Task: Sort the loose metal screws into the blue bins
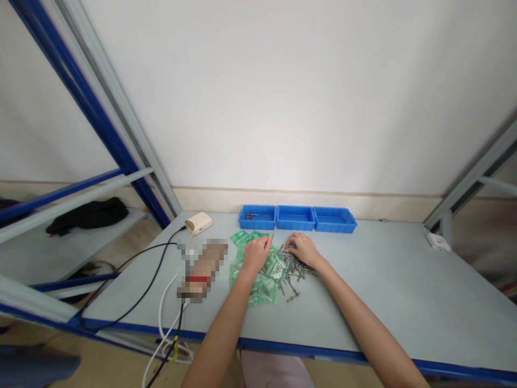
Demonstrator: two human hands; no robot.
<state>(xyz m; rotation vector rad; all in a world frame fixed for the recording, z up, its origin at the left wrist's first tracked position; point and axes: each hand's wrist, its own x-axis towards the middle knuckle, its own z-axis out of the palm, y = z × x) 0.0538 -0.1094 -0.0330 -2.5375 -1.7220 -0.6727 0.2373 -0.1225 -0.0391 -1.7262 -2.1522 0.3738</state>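
Observation:
My left hand (257, 254) is closed above the green plastic bags (264, 288), its thumb pressed to the fingers. Whatever it may hold is too small to make out. Beside it, my right hand (304, 249) bends its fingers down in a pinch at the back of a heap of screw-like metal fasteners (297, 268). Its fingertips are partly hidden, so what lies between them does not show. The bags are clear green and seem to have small metal parts inside. Behind both hands, the left blue bin (257, 226) contains a few thin metal pieces.
A middle blue bin (295, 226) and a right blue bin (336, 228) continue the row near the wall. Left on the table (388, 291) are a cream box-shaped device (198, 222), a blurred-out item (204, 269) and cables. A white adapter (438, 242) lies far right.

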